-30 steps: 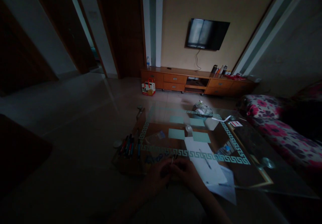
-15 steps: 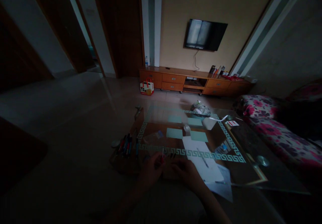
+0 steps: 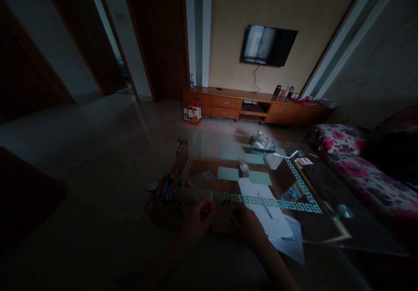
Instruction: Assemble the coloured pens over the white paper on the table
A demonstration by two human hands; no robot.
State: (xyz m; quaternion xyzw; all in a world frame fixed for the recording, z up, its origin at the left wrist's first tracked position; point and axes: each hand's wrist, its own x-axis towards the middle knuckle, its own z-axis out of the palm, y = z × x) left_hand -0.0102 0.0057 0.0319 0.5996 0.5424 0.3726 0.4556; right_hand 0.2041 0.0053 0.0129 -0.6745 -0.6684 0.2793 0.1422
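At the near edge of the glass table point(image 3: 303, 191), the left hand point(image 3: 195, 223) pinches a red-tipped pen point(image 3: 211, 198) upright. The right hand point(image 3: 246, 223) rests beside it, its grip too dark to tell. Papers point(image 3: 271, 221) on the table's right bear unreadable print, loose pens point(image 3: 166, 188) lie at its left end, and beyond it stand a wooden cabinet point(image 3: 228, 103) and a wall television point(image 3: 268, 45).

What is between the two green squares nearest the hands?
A small pale, roundish object sits between one green square and the other green square on the glass table. The head view is too dim to tell more.
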